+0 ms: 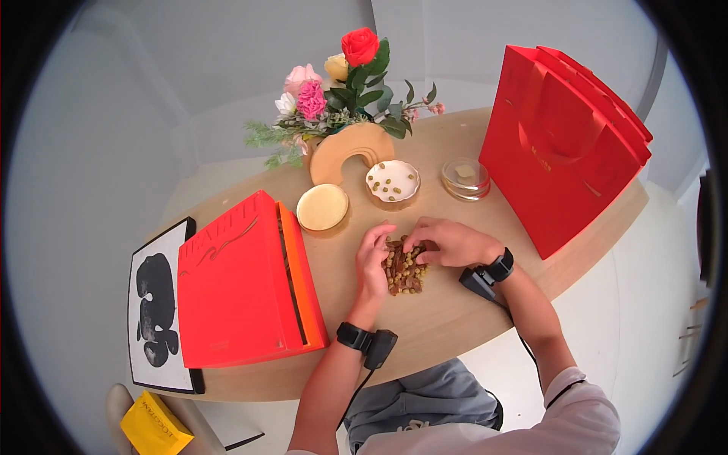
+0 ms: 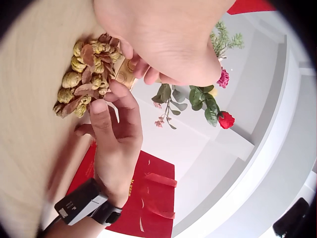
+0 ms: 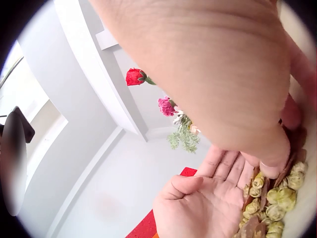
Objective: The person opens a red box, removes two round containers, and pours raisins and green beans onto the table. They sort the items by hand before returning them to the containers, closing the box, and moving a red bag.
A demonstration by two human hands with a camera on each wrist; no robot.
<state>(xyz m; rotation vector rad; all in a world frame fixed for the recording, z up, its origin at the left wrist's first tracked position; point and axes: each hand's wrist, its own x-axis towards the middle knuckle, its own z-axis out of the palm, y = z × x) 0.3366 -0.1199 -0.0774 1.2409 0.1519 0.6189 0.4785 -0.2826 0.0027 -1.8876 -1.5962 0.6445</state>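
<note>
A heap of dried, curled yellow-green buds (image 2: 72,79) mixed with reddish-brown dried slices (image 2: 86,54) lies on the wooden table. My left hand (image 1: 373,262) stands along the heap's left side, palm turned toward it and fingers loosely extended. From the right, my right hand (image 1: 455,244) reaches over the heap with bent fingers. Its thumb (image 2: 100,110) and forefinger are apart at the pieces, with a gap showing between them in the left wrist view. Beyond the hands stands a white scalloped dish (image 1: 402,172) with several small greenish pieces in it.
A round pale-gold container (image 1: 323,208) and a clear glass container (image 1: 465,180) flank the dish. Behind are a tan arch (image 1: 353,148) and flowers (image 1: 359,47). A red box (image 1: 235,296) and framed picture (image 1: 155,311) lie left; a red bag (image 1: 557,152) stands right.
</note>
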